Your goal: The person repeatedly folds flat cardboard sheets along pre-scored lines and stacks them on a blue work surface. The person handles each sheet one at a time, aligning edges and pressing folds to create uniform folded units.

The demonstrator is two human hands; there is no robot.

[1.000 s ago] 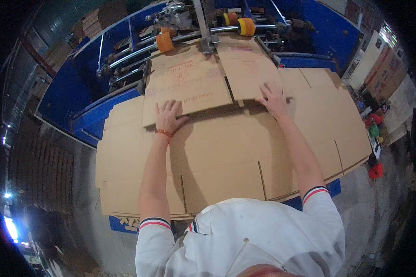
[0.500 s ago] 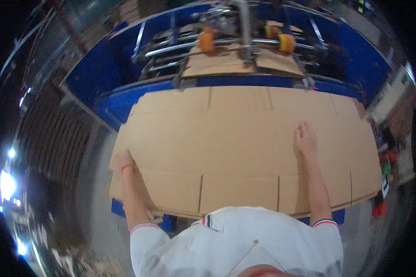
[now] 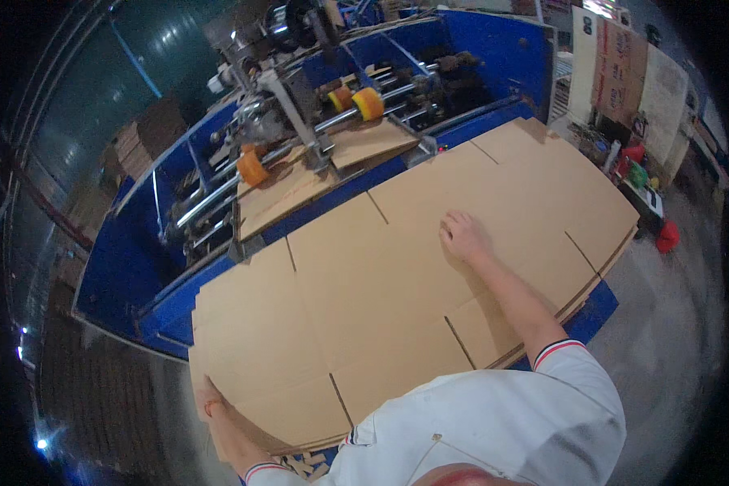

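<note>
Cardboard sheet [image 3: 397, 275], right hand [image 3: 462, 236] flat, left hand [image 3: 212, 401] gripping edge

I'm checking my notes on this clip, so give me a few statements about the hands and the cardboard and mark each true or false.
1. The right hand lies flat on top of the cardboard sheet. True.
2. The left hand rests in the middle of the sheet. False: it grips the sheet's near left edge.
3. The machine behind the sheet is blue with orange rollers. True.
4. The sheet is folded into a closed box. False: it lies flat, with slots cut in it.
</note>
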